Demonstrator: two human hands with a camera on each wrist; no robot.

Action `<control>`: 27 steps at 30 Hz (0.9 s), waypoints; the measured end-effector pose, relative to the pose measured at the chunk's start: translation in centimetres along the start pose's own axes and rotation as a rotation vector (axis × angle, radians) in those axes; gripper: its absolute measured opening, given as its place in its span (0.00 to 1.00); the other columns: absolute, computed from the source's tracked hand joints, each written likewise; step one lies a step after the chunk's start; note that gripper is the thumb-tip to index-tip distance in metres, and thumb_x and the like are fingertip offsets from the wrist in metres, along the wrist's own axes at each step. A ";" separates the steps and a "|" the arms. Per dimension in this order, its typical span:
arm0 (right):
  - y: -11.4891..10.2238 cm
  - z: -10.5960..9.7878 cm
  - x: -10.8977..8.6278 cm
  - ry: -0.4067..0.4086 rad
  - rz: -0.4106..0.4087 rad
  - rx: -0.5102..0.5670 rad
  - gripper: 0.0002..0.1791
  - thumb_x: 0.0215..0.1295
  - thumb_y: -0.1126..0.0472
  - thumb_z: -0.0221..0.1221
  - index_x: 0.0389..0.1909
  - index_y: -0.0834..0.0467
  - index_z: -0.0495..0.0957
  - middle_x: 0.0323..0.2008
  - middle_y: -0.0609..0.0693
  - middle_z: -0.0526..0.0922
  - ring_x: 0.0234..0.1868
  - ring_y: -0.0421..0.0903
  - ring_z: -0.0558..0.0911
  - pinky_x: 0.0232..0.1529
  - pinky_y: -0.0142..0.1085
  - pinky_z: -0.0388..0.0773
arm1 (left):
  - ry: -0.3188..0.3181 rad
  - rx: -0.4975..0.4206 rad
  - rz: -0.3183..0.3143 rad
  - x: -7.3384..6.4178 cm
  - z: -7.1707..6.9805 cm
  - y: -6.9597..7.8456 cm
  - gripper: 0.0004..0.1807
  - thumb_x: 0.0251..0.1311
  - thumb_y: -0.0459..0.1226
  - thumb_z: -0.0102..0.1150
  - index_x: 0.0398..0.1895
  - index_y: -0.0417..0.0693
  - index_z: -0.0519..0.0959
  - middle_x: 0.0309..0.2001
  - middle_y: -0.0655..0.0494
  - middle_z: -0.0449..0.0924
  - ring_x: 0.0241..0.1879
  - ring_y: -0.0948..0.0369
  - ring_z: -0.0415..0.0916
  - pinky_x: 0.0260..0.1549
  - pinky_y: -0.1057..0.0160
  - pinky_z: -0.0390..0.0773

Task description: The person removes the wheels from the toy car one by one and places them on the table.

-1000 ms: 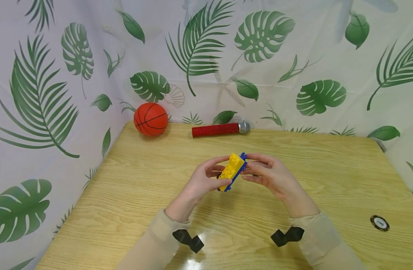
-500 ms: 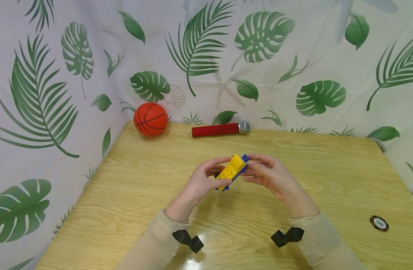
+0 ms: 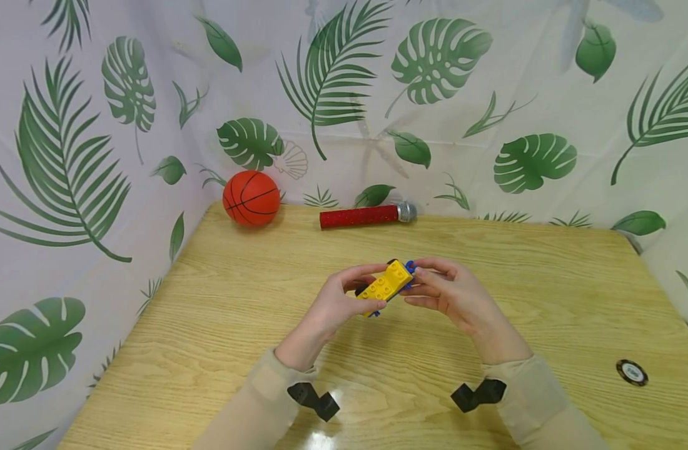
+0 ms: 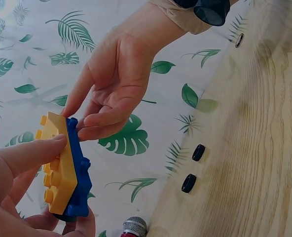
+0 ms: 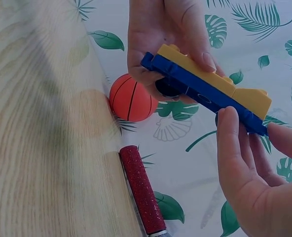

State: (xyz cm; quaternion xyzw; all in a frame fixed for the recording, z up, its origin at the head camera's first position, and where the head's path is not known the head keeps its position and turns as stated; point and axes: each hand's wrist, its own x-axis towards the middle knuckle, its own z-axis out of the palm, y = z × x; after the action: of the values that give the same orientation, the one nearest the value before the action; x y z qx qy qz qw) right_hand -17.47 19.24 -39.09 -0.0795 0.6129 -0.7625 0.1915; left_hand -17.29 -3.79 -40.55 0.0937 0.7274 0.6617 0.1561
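In the head view, the left hand [image 3: 338,299] grips a yellow-and-blue building-block toy vehicle [image 3: 386,287], fingers along its far side and thumb laid over the near edge. The vehicle is held tilted above the table [image 3: 220,312], its studded yellow top facing up. The right hand [image 3: 456,290], fingers bent, pinches the other end, close by the blue hook [image 3: 409,266]. Both wrists, in beige sleeves [image 3: 254,406], carry small black devices [image 3: 313,401]. Near the table's back edge are an orange toy basketball [image 3: 251,198] and a red microphone [image 3: 366,216] with a silver head; a poker chip [image 3: 632,372] lies well apart at the right. Leaf-print cloth [image 3: 237,94] hangs behind.

From the left wrist, the left thumb presses the yellow block while fingers wrap beneath the blue base [image 4: 79,173]. The right hand reaches to the upper end, a fingertip just at it. Two small black wheel-like discs [image 4: 188,183] stand on the table, near each other.

From the right wrist, the blue side is turned to the camera, with a black wheel [image 5: 166,88] below it by the left hand. The right thumb and forefinger close on the lower end, other fingers curving behind.
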 end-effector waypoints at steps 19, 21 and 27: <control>0.1 -0.1 -0.1 0.006 -0.008 0.030 0.07 0.76 0.62 0.51 0.46 0.53 0.77 0.41 0.47 0.86 0.39 0.44 0.88 0.44 0.38 0.86 | 0.009 0.003 0.005 -0.1 0.0 0.1 0.26 0.55 0.30 0.71 0.58 0.56 0.81 0.54 0.51 0.77 0.53 0.55 0.70 0.43 0.66 0.78; 0.1 -0.1 -0.2 0.003 -0.010 0.037 0.07 0.76 0.63 0.51 0.46 0.53 0.78 0.41 0.47 0.86 0.40 0.44 0.88 0.44 0.38 0.86 | 0.016 -0.001 -0.003 -0.1 0.0 0.2 0.25 0.55 0.30 0.71 0.57 0.55 0.82 0.53 0.51 0.77 0.53 0.55 0.70 0.44 0.66 0.79; 0.0 0.0 -0.3 0.022 0.004 0.029 0.06 0.75 0.63 0.52 0.45 0.53 0.77 0.41 0.47 0.86 0.40 0.45 0.88 0.45 0.38 0.86 | 0.021 -0.018 -0.008 -0.2 -0.1 0.2 0.24 0.55 0.31 0.71 0.56 0.53 0.82 0.54 0.51 0.77 0.53 0.55 0.71 0.43 0.67 0.80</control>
State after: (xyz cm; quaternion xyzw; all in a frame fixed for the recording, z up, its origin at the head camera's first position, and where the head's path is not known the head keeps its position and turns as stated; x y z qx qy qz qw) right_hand -17.24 19.34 -39.07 -0.0670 0.6041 -0.7717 0.1872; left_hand -17.14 -3.97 -40.34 0.0824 0.7234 0.6685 0.1518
